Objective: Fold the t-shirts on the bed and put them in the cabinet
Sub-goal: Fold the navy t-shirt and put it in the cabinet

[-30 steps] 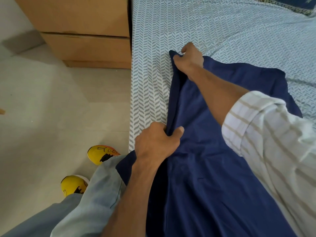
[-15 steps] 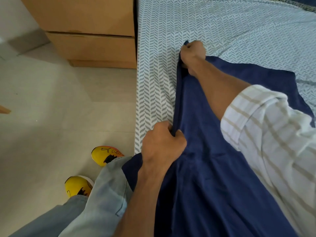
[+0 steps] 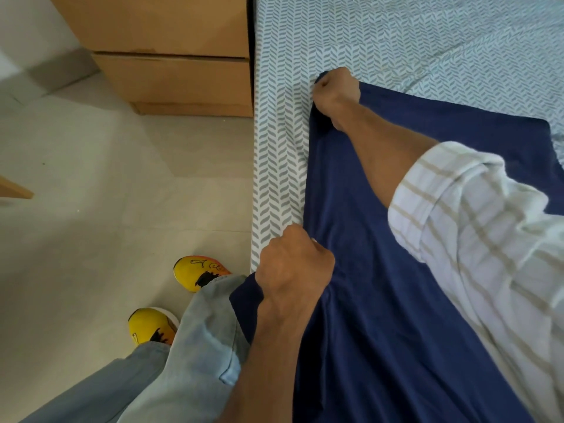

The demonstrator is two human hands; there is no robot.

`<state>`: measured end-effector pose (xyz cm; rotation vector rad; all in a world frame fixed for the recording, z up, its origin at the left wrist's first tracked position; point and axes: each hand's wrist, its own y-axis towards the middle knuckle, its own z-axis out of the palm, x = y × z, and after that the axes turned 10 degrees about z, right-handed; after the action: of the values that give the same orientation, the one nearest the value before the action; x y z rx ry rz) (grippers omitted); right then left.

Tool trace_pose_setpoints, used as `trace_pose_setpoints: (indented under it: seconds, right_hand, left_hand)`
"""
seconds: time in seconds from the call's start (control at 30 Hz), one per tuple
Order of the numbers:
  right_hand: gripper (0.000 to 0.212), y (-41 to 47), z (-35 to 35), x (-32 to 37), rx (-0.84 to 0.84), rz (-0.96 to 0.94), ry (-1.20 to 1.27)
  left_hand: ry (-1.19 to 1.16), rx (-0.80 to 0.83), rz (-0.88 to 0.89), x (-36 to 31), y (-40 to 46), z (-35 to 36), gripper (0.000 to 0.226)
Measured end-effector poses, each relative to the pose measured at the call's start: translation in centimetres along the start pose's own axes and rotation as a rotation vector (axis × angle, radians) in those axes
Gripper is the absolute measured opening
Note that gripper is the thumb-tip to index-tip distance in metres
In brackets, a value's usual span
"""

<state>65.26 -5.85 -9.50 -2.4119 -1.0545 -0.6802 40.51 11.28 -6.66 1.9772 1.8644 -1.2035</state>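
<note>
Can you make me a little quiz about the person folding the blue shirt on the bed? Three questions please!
1. True or false: both hands grip the navy t-shirt.
2. Which hand is farther up the bed sheet, toward the top of the picture? A) left hand B) right hand
3. Fill in: the shoes on the floor are mostly ____.

Key
1. True. The left hand and right hand each pinch the shirt's left edge.
2. B. The right hand holds the far corner; the left hand holds the edge nearer the person.
3. Yellow.
</note>
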Motion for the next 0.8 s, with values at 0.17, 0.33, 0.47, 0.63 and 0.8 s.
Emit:
trace_pose_setpoints:
  seconds: [0.17, 0.33, 0.47, 0.63, 0.8]
  right_hand:
    - [0.022, -1.0, -0.1, -0.1, 0.052, -0.082, -0.002]
    - [0.033, -5.2, -2.5, -3.0, 0.095, -0.211, 0.100]
    - [0.031, -9.5, -6.7, -9.9, -0.025, -0.254, 0.153]
    - [0.019, -15.7, -17.0, -24.3, -0.226, -0.096, 0.084]
    - [0.013, -22.2, -25.9, -38.9, -0.391, 0.274, -0.005]
  left_hand:
    - [0.221, -0.100, 0.012, -0.3, -0.4, 0.1, 0.032]
    - [0.294, -0.276, 0.192, 0.5, -0.5, 1.2, 0.040]
    - [0.429, -0.357, 0.316, 0.5, -1.5, 2.0, 0.044]
    - [0.514, -0.380, 0.621, -2.2, -4.6, 5.2, 0.038]
    - [0.377, -0.013, 0.856, -6.9, -8.2, 11.4, 0.020]
